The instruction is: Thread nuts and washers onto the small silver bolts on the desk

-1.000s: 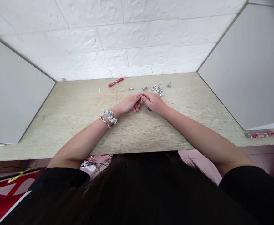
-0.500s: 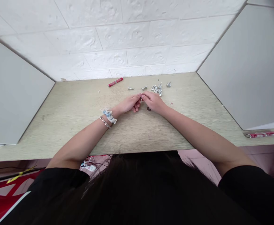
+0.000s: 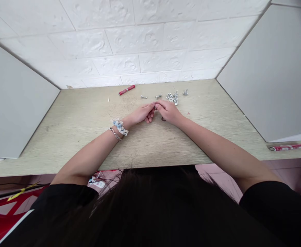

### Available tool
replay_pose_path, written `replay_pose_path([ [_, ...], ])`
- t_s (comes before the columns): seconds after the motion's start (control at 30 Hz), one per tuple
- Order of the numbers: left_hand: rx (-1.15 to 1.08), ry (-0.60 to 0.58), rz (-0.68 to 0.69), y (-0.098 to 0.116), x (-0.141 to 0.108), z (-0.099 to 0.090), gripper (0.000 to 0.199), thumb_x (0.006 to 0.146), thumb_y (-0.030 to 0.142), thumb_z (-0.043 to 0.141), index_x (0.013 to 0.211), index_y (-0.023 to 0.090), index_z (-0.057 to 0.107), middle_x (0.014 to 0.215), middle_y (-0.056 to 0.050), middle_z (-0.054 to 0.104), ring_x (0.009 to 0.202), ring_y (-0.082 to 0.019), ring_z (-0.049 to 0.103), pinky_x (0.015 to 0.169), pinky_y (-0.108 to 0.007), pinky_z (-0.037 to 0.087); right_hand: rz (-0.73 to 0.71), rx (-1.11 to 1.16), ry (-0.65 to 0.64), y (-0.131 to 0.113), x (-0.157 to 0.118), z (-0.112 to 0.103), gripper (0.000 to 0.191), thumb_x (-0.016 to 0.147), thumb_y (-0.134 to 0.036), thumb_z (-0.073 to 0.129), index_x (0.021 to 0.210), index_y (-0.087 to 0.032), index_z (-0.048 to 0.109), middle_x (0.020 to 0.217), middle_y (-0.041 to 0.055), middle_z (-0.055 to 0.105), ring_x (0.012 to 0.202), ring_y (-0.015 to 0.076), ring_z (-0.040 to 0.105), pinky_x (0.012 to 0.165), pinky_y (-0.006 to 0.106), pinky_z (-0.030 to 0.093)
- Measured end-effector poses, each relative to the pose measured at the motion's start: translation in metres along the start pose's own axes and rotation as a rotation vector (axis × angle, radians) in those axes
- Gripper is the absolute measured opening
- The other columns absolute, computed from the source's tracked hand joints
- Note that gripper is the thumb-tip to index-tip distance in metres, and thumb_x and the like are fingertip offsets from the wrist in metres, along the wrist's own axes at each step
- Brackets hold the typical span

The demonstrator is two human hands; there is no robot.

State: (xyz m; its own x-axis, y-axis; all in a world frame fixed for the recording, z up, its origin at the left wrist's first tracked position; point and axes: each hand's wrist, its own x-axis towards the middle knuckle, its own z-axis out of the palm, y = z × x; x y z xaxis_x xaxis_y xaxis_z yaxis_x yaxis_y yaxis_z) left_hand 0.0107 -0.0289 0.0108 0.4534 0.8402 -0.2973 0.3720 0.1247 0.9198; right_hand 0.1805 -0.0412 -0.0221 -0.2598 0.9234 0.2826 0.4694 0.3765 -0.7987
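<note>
My left hand (image 3: 143,114) and my right hand (image 3: 168,110) meet over the middle of the desk, fingertips touching. Both are closed in a pinch, and whatever small piece sits between the fingers is mostly hidden. A cluster of silver bolts and washers (image 3: 171,97) lies just beyond my right hand. One bolt (image 3: 143,97) rests apart behind my left hand, and another bolt (image 3: 158,96) lies behind the meeting fingertips. Farther right is one more bolt (image 3: 185,92) with a wide head. A small dark brown piece (image 3: 163,119) shows partly beneath my right hand.
The pale wooden desk (image 3: 88,113) ends at a white brick-patterned wall (image 3: 124,37). Grey panels stand on the left (image 3: 13,99) and right (image 3: 271,72). A red tube-shaped stick (image 3: 126,90) lies at the back, and a similar red stick (image 3: 288,147) at the right front edge.
</note>
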Motion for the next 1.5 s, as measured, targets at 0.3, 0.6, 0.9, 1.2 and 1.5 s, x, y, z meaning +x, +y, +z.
replay_pose_path([
  [0.3, 0.023, -0.002, -0.006, 0.002, 0.000, 0.000, 0.051, 0.113, 0.040, 0.032, 0.072, 0.015, 0.049, 0.061, 0.002, 0.052, 0.048, -0.005, 0.054, 0.049, -0.016, 0.043, 0.045, -0.029, 0.007, -0.002, 0.000, 0.003, 0.018, 0.088, -0.032, 0.055, 0.101, -0.020, 0.054, 0.100, 0.0052, 0.071, 0.060, 0.0125, 0.056, 0.071, 0.033, 0.047],
  [0.6, -0.009, 0.007, -0.002, 0.001, -0.001, 0.000, 0.047, 0.113, 0.040, 0.033, 0.076, 0.016, 0.048, 0.062, 0.003, 0.053, 0.046, -0.004, 0.054, 0.050, -0.016, 0.044, 0.012, -0.037, -0.018, 0.000, 0.000, 0.001, 0.027, 0.099, -0.040, 0.041, 0.082, -0.022, 0.052, 0.085, 0.0062, 0.069, 0.085, 0.0208, 0.064, 0.081, 0.035, 0.049],
  [0.9, 0.014, -0.007, 0.000, 0.004, -0.002, 0.001, 0.051, 0.114, 0.039, 0.032, 0.072, 0.015, 0.049, 0.061, 0.003, 0.052, 0.047, -0.004, 0.054, 0.048, -0.015, 0.043, 0.013, -0.029, 0.029, 0.011, 0.001, 0.007, 0.032, 0.091, -0.035, 0.052, 0.120, -0.023, 0.048, 0.105, 0.0054, 0.072, 0.059, 0.0129, 0.052, 0.074, 0.034, 0.048],
  [1.2, 0.003, 0.015, -0.009, 0.003, -0.003, 0.002, 0.048, 0.114, 0.038, 0.032, 0.075, 0.016, 0.048, 0.062, 0.003, 0.052, 0.047, -0.004, 0.053, 0.049, -0.016, 0.043, -0.045, -0.039, -0.023, 0.006, 0.004, 0.003, 0.043, 0.100, -0.051, 0.031, 0.076, -0.022, 0.052, 0.084, 0.0084, 0.069, 0.085, 0.0205, 0.063, 0.090, 0.037, 0.050],
  [1.5, -0.007, 0.009, 0.000, 0.001, -0.002, 0.000, 0.048, 0.113, 0.043, 0.035, 0.076, 0.016, 0.049, 0.064, 0.002, 0.054, 0.048, -0.005, 0.054, 0.051, -0.017, 0.044, 0.017, -0.118, -0.025, 0.003, 0.004, 0.001, 0.025, 0.098, -0.037, 0.043, 0.079, -0.022, 0.051, 0.087, 0.0070, 0.066, 0.087, 0.0208, 0.062, 0.084, 0.035, 0.047],
])
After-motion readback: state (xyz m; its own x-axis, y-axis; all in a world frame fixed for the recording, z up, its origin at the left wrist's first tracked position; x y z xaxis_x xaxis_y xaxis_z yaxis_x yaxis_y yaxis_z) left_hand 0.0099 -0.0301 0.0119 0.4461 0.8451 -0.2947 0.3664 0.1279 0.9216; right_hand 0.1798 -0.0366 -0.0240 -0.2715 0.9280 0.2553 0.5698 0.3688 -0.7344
